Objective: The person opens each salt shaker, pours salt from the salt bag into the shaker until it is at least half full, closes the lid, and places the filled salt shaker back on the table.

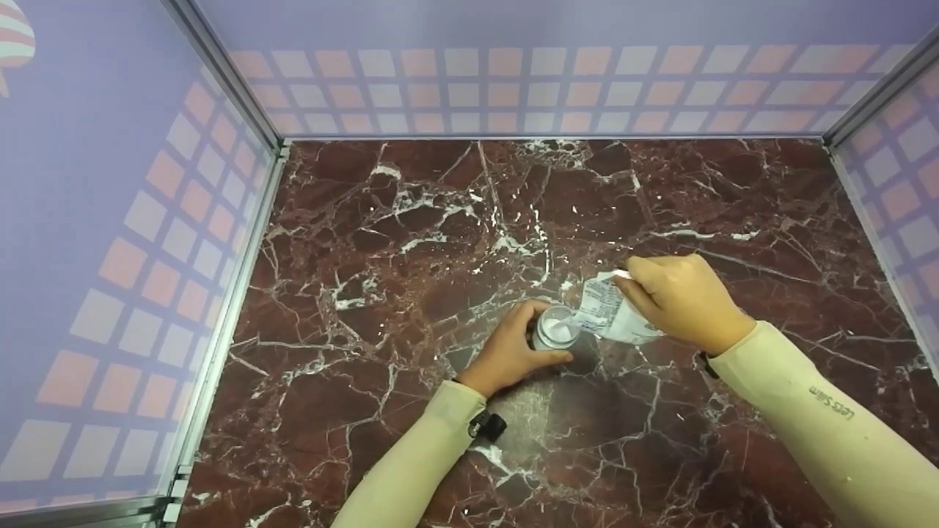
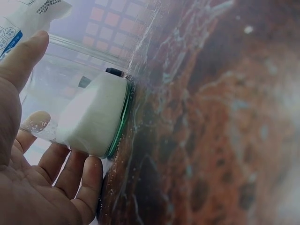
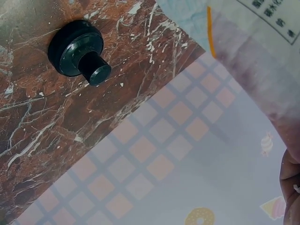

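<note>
Head view: the left hand (image 1: 506,356) grips a clear jar (image 1: 557,345), thumb on one side and fingers curled round the other. The jar stands upright on the table (image 1: 308,425), mouth upward. The right hand (image 1: 682,301) pinches a printed white packet (image 1: 620,315), its narrow end tilted down to the jar's mouth; whether they touch is unclear. From the left wrist, white contents (image 2: 96,117) fill the jar's lower part, their surface sloping, above a green-tinted base. Fine pale specks (image 2: 112,180) lie beside that base. From the right wrist, a black knobbed piece (image 3: 75,47) rests on the table. Farther out stand lilac panels (image 1: 506,22) patterned with pink and pale squares.
</note>
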`<state>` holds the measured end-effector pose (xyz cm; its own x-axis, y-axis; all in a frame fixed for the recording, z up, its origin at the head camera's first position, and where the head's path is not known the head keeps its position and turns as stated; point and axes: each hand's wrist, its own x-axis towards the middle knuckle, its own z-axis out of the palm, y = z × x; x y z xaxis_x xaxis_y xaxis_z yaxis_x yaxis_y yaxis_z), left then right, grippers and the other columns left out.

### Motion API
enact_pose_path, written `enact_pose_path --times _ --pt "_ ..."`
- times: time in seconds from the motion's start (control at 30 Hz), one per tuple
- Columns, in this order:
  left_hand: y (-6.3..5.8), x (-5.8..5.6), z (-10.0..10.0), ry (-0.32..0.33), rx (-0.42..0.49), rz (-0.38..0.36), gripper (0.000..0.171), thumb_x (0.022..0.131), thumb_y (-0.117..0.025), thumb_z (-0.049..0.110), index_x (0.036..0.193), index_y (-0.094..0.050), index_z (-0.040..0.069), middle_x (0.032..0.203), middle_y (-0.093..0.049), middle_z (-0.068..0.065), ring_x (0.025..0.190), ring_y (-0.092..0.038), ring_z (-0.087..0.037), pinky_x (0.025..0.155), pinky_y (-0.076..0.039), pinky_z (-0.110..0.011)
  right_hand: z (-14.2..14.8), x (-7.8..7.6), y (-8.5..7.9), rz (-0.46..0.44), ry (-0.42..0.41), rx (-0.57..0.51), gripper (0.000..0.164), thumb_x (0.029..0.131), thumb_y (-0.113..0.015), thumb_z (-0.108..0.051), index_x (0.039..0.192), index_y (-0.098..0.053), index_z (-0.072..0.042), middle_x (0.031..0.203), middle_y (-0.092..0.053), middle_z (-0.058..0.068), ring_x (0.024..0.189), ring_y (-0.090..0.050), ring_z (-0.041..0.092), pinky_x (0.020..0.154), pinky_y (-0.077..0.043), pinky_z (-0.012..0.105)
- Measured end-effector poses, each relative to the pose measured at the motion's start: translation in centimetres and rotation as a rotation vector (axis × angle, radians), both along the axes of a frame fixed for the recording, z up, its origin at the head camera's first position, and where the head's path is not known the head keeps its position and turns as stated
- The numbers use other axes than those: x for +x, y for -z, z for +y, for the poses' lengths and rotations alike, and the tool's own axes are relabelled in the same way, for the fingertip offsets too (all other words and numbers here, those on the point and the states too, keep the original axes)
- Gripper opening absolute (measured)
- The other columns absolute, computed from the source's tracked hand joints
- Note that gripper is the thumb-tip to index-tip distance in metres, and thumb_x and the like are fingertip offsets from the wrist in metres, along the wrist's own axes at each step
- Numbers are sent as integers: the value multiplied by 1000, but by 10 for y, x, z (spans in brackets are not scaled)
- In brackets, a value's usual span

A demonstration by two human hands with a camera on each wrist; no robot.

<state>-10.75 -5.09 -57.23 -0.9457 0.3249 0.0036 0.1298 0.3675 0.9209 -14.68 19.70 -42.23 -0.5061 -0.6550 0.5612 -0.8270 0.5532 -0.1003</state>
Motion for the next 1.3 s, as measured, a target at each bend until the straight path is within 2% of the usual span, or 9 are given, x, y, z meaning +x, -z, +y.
enact_pose_path --times 0.57,0.97,1.17,1.3 --pt "1 0 -1 -11 18 -6 74 71 -94 43 131 -57 20 121 -59 7 103 -58 -10 90 -53 -26 -2 1 -1 20 -11 11 33 102 -53 -16 71 -41 -12 56 -33 -6 50 -23 6 44 -22 23" --pt "-1 0 0 -6 13 -16 77 71 -93 44 132 -58 14 120 -60 9 104 -58 -9 92 -52 -27 -5 1 -2 27 -5 21 32 98 -56 -13 70 -40 -12 54 -34 -5 48 -25 7 42 -24 23" --pt "0 0 0 -5 6 -13 75 71 -93 46 131 -58 17 120 -59 10 105 -58 -9 94 -52 -27 -6 3 -5 21 6 37 34 98 -59 -14 70 -39 -13 54 -33 -5 49 -25 7 42 -24 24" --pt "0 0 -1 1 32 -13 72 71 -93 45 129 -58 20 119 -59 10 105 -58 -9 93 -52 -27 -6 3 -6 16 -2 37 35 96 -63 -10 70 -39 -12 55 -32 -6 50 -23 6 43 -22 23"
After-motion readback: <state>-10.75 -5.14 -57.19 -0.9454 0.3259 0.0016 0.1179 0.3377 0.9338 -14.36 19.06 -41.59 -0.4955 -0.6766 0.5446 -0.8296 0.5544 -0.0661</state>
